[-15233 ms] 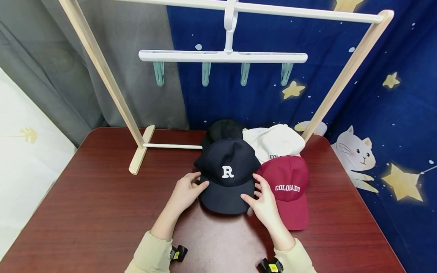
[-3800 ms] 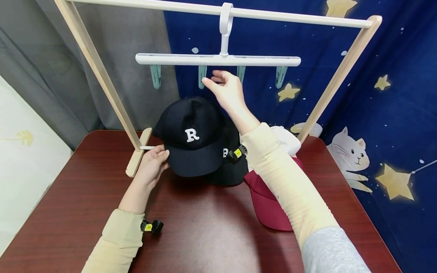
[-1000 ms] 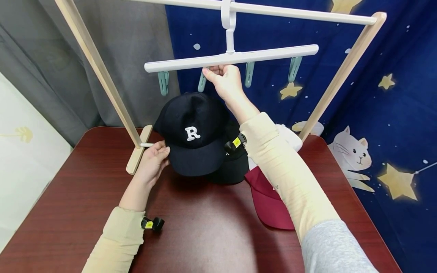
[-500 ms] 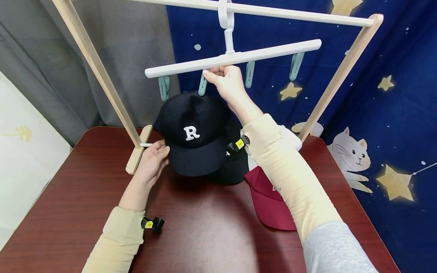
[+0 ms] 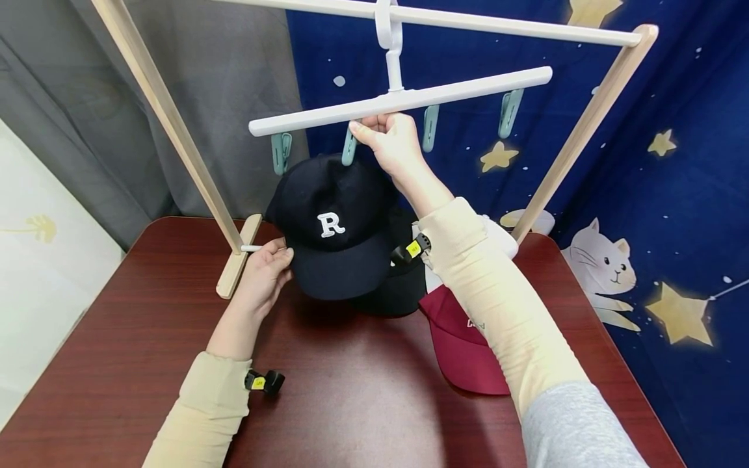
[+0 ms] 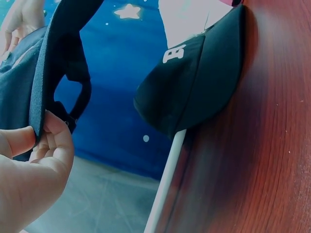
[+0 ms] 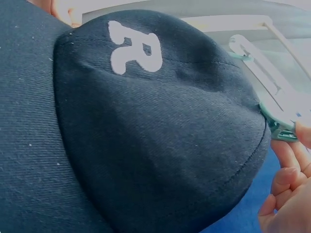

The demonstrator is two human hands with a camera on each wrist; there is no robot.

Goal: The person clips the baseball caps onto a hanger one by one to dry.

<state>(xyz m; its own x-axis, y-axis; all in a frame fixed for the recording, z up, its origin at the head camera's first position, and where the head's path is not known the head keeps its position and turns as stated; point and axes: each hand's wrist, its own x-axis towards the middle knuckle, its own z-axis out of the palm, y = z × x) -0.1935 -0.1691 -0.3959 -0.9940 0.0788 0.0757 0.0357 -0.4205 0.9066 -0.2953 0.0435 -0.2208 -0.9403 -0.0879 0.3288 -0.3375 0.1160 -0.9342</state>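
Note:
A navy baseball cap [image 5: 339,273] with a white R is held up off the table, crown toward the hanger. My left hand [image 5: 263,276] pinches the edge of its brim between thumb and fingers, shown closely in the left wrist view. My right hand [image 5: 394,143] pinches the second teal clothespin [image 5: 349,148] from the left on the white clip hanger [image 5: 468,89]. In the right wrist view, that clothespin [image 7: 279,124] meets the cap's crown [image 7: 194,116], its tips right at the fabric. The hanger tilts, its left end lower.
A wooden rack [image 5: 550,156] carries the hanger on its top bar. On the reddish-brown table [image 5: 140,364] lie a black cap [image 5: 394,292], a white cap [image 5: 497,237] and a maroon cap [image 5: 462,354], partly behind my right arm. Curtains hang behind.
The cap has come up from the table, where both hands touched it. My right hand has gone to the clothespin, and the hanger's left end has dipped. In the last half second little differs.

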